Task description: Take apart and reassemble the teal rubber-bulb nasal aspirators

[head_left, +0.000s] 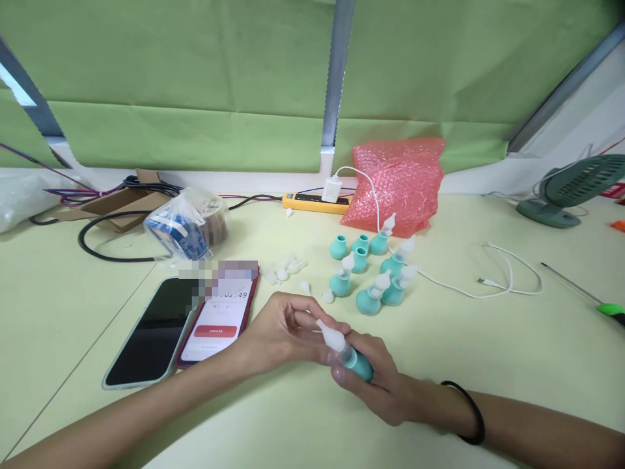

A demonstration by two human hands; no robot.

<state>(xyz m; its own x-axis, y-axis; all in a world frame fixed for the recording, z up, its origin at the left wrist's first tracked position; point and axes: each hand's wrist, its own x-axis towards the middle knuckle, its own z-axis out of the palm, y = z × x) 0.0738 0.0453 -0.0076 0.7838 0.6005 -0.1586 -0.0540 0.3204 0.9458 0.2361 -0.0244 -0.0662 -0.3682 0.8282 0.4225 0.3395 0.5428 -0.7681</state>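
Note:
My right hand (385,381) is wrapped round the teal bulb of a nasal aspirator (362,367), which tilts up to the left with its white tip foremost. At its clear collar, the thumb and fingers of my left hand (293,332) close in from the left and pinch it. Beyond my hands stand several teal bulbs. Some, like the aspirator (369,301) nearest me, carry white tips, while others, such as the open bulb (338,247), have bare necks. Small white and clear loose parts (288,267) lie left of them, partly too small to make out.
Two phones lie left of my hands, a dark-screened phone (151,332) and a lit phone (222,319). Behind are a pink bubble-wrap bag (398,185), a yellow power strip (312,204) and bagged tape rolls (188,225). A white cable (459,293), screwdriver (576,286) and green fan (561,195) occupy the right.

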